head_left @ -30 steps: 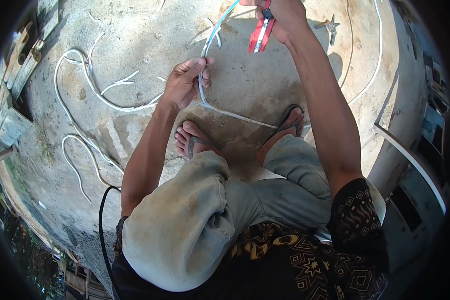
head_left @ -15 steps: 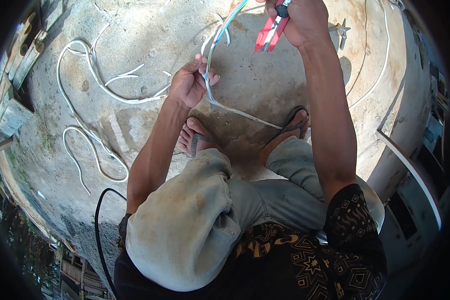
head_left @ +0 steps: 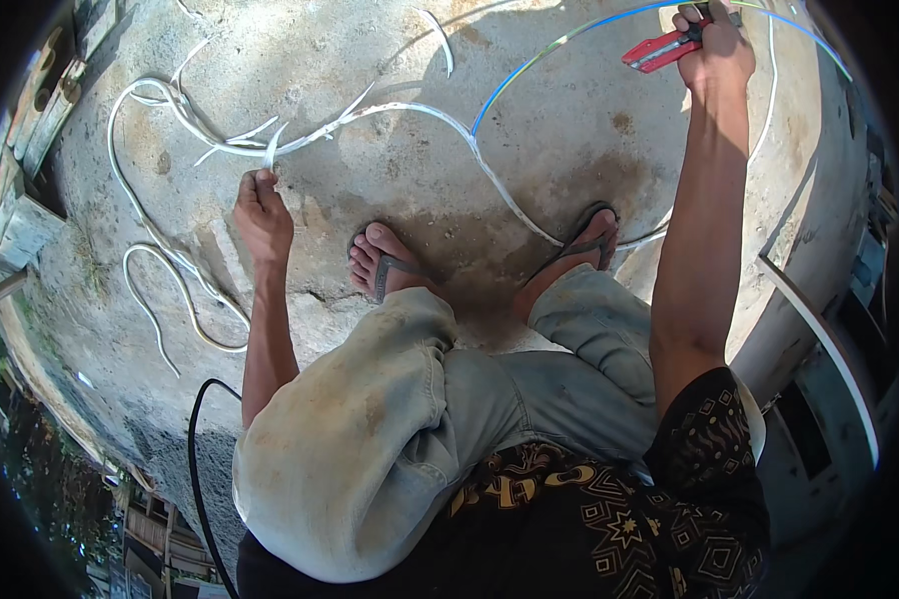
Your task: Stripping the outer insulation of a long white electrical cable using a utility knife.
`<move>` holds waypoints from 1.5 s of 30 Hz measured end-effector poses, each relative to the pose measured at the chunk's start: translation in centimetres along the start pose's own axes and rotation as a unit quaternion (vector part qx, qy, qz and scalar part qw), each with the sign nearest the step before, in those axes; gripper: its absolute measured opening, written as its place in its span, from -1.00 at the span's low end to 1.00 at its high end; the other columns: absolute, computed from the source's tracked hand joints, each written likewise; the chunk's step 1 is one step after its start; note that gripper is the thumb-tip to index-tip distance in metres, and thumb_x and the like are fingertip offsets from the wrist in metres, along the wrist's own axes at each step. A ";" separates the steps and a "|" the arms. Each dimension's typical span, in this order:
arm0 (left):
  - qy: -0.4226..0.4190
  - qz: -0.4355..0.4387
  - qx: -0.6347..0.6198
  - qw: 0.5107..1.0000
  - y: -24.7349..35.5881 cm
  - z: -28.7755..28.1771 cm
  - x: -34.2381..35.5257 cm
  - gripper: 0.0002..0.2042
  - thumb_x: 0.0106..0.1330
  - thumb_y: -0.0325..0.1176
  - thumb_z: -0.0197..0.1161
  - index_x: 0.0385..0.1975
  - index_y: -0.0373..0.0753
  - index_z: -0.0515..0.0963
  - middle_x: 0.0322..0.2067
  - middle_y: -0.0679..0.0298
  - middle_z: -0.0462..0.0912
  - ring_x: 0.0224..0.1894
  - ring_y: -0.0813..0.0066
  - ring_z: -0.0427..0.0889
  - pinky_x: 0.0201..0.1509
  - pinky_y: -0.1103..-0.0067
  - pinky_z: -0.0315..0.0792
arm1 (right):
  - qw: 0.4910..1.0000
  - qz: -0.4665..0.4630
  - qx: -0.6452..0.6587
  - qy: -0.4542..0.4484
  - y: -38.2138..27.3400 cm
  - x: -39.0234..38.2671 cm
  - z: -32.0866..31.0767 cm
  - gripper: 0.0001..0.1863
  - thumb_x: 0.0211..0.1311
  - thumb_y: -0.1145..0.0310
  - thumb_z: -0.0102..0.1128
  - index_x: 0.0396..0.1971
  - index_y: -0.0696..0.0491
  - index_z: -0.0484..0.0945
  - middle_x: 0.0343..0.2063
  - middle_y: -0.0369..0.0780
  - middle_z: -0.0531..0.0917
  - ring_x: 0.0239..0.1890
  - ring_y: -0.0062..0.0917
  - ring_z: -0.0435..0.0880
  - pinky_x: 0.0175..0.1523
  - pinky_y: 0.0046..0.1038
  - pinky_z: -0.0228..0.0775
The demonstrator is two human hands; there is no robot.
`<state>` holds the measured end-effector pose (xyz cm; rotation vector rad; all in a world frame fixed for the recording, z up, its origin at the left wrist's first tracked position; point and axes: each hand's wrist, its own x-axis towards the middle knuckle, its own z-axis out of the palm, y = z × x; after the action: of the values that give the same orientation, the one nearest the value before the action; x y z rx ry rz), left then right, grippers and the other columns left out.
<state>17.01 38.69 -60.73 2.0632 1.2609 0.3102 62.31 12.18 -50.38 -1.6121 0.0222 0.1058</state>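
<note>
A long white cable [head_left: 400, 106] curves over the concrete, its outer sheath slit and peeled in places. From its split point, blue and yellow-green inner wires [head_left: 529, 62] arc up to the right. My right hand [head_left: 717, 50], at the upper right, is closed around a red utility knife [head_left: 661, 52] and also seems to hold these wires, whose loose ends stick out beyond it. On the left, my left hand [head_left: 264, 215] pinches a torn white strip of cable sheath [head_left: 272, 148]. The fingertips partly hide the strip's lower end.
Both my sandalled feet [head_left: 395, 262] are on the concrete below the cable. More white cable [head_left: 130, 195] lies looped at the left, and a loose sheath scrap [head_left: 438, 42] lies at the top. Wood pieces [head_left: 52, 115] stand at the left edge; a black cable [head_left: 198, 439] runs beside my knee.
My hands have moved apart: the left down and left, now pinching a sheath strip, the right further right with the knife. The wires now stretch in a wide arc to the right.
</note>
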 end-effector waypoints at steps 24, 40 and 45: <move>-0.455 0.606 0.222 0.614 6.3 6.3 3.6 -0.77 0.21 -0.32 0.22 -0.16 -0.20 0.60 -0.08 0.26 0.60 0.17 0.32 0.47 0.35 0.39 0.31 | 0.670 0.252 -0.390 -0.579 8.7 -17.4 1.1 -0.74 0.44 0.29 -0.04 -0.21 0.24 0.42 -0.43 -0.15 0.57 -0.42 -0.40 0.63 -0.36 -0.28 0.48; -0.523 0.452 0.087 0.717 7.5 7.5 6.1 -0.86 0.17 -0.30 0.37 -0.28 -0.06 0.73 -0.31 0.27 0.72 -0.19 0.14 0.65 -0.08 0.29 0.52 | 0.622 -0.170 -0.468 -0.604 12.1 -24.3 4.2 -0.74 0.38 0.29 0.04 -0.31 0.20 0.53 -0.47 0.01 0.65 -0.38 -0.04 0.67 -0.26 -0.10 0.54; -0.456 0.461 0.127 0.751 9.7 9.7 7.4 -0.86 0.21 -0.28 0.36 -0.28 -0.10 0.72 -0.30 0.24 0.72 -0.20 0.14 0.67 -0.10 0.32 0.53 | 0.651 -0.224 -0.469 -0.553 12.1 -22.2 4.4 -0.75 0.38 0.27 0.05 -0.32 0.17 0.55 -0.54 0.02 0.64 -0.49 -0.05 0.68 -0.36 -0.13 0.56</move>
<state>32.46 38.02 -62.49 2.4092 -0.3764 -0.4617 38.96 14.93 -60.84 -2.2399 -1.6266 0.8127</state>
